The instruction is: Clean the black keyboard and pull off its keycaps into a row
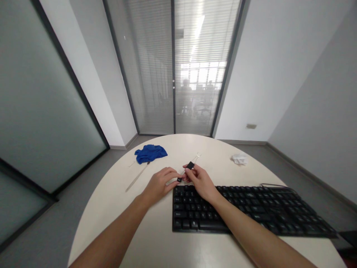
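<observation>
Evidently we have a small black keycap (179, 179) pinched between the thumb and forefinger of our left hand (159, 185), just above the top left corner of the keyboard. Our right hand (202, 181) is closed on the black handle (190, 165) of a slim wire tool, whose forked end points away from us; a fine pale line runs from the handle toward the keycap, though it is too thin for us to tell whether it grips it. As we judge it, the work is parting cap and tool, so we do well to hold the cap by its sides, keep the handle steady and ease along the wires' line rather than twist, lest the cap spring away or the wires bend. Beneath our right wrist and forearm lies the black keyboard (252, 203), so part of its keys is hidden from us, and a sagging arm could press them. Its cable (275, 184) loops behind the far edge, well apart from our fingers. To the left, a thin brush (136, 178) lies with its dark tip close by a crumpled blue cloth (150, 153); to the right, beyond the keyboard, sits a wadded white tissue (239, 159) on the pale round table (156, 242).
</observation>
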A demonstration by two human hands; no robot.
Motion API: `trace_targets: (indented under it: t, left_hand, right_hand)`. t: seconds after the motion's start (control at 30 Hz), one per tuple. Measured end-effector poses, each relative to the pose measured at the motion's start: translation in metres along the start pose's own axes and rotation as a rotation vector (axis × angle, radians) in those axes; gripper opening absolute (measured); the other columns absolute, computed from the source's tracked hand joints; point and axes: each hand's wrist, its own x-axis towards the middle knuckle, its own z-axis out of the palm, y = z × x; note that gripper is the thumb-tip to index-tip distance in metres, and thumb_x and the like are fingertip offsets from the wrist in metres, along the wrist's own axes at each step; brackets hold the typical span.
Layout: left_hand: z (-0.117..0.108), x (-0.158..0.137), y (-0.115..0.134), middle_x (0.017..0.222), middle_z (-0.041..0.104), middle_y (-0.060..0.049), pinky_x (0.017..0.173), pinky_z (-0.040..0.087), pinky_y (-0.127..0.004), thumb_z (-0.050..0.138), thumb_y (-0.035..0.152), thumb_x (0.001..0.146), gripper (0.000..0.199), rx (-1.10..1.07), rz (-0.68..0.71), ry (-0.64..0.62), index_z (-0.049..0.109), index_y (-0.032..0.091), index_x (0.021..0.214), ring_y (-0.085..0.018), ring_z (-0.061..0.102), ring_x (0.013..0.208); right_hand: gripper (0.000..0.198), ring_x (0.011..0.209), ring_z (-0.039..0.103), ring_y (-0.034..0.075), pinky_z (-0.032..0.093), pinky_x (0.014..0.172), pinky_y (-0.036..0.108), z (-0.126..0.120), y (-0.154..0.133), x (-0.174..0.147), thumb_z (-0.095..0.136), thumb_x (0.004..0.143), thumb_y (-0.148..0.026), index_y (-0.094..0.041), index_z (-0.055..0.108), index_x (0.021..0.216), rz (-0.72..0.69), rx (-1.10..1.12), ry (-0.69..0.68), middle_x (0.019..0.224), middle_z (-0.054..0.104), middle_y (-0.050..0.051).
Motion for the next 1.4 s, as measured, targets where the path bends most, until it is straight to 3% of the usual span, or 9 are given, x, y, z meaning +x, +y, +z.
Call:
trace_targets:
  t: [0.17,0.3,0.4,0.53,0.67,0.8,0.97,1.4]
  left_hand:
    - [0.004,-0.001,-0.010,0.101,0.069,-0.003,0.088,0.049,-0.032,0.062,0.019,0.092,0.015,0.120,-0.160,0.098,0.066,0.023,0.106,-0.019,0.062,0.096]
    - [0.008,-0.006,-0.026,0.099,0.071,-0.001,0.086,0.050,-0.032,0.063,0.022,0.090,0.015,0.209,-0.358,0.109,0.068,0.023,0.105,-0.019,0.064,0.091]
    - [0.013,-0.008,-0.035,0.106,0.072,-0.002,0.091,0.050,-0.033,0.061,0.024,0.091,0.017,0.237,-0.432,0.088,0.068,0.023,0.107,-0.021,0.064,0.100]
    - [0.018,-0.001,-0.043,0.122,0.067,-0.007,0.103,0.045,-0.037,0.058,0.023,0.093,0.016,0.327,-0.394,0.003,0.067,0.021,0.105,-0.023,0.059,0.117]
    - [0.014,0.020,-0.060,0.137,0.059,-0.009,0.115,0.031,-0.048,0.053,0.022,0.095,0.019,0.497,-0.340,-0.139,0.065,0.021,0.110,-0.028,0.044,0.136]
    - [0.004,0.037,-0.086,0.141,0.057,-0.005,0.118,0.022,-0.053,0.047,0.022,0.098,0.022,0.588,-0.446,-0.253,0.060,0.023,0.115,-0.028,0.035,0.143]
    - [-0.006,0.033,-0.104,0.132,0.062,-0.012,0.110,0.032,-0.059,0.044,0.024,0.099,0.021,0.618,-0.585,-0.252,0.059,0.021,0.113,-0.032,0.043,0.136]
    - [-0.025,0.020,-0.097,0.127,0.062,-0.016,0.096,0.046,-0.050,0.040,0.028,0.099,0.025,0.678,-0.784,-0.236,0.059,0.017,0.110,-0.032,0.051,0.124]
  right_hand:
    - [0.049,0.068,0.063,0.016,0.051,0.068,0.031,0.000,0.004,0.003,0.063,0.082,-0.061,-0.017,0.059,0.105,-0.003,0.031,0.055,0.072,0.067,0.001]
    - [0.048,0.068,0.063,0.016,0.051,0.068,0.031,0.000,0.006,0.003,0.062,0.084,-0.059,-0.017,0.059,0.107,0.000,0.028,0.048,0.072,0.066,0.001]
    - [0.044,0.068,0.063,0.016,0.051,0.067,0.031,0.000,0.007,0.003,0.061,0.087,-0.056,-0.016,0.059,0.107,-0.009,0.011,0.039,0.073,0.066,0.001]
    - [0.042,0.068,0.063,0.016,0.052,0.067,0.031,0.001,0.010,0.004,0.058,0.089,-0.054,-0.016,0.059,0.107,-0.009,0.005,0.033,0.074,0.066,0.002]
    - [0.042,0.066,0.063,0.016,0.051,0.066,0.030,0.002,0.012,0.005,0.059,0.088,-0.054,-0.016,0.059,0.106,-0.003,0.016,0.035,0.073,0.066,0.002]
    - [0.041,0.067,0.063,0.016,0.051,0.066,0.030,0.003,0.012,0.005,0.059,0.088,-0.053,-0.016,0.060,0.105,-0.012,0.006,0.030,0.073,0.066,0.002]
    - [0.040,0.068,0.064,0.016,0.052,0.067,0.030,0.002,0.011,0.003,0.059,0.089,-0.053,-0.017,0.060,0.106,-0.022,0.002,0.022,0.074,0.067,0.002]
    - [0.040,0.068,0.062,0.016,0.050,0.066,0.030,0.002,0.010,0.003,0.057,0.090,-0.052,-0.015,0.060,0.106,-0.008,-0.037,0.011,0.074,0.067,0.003]
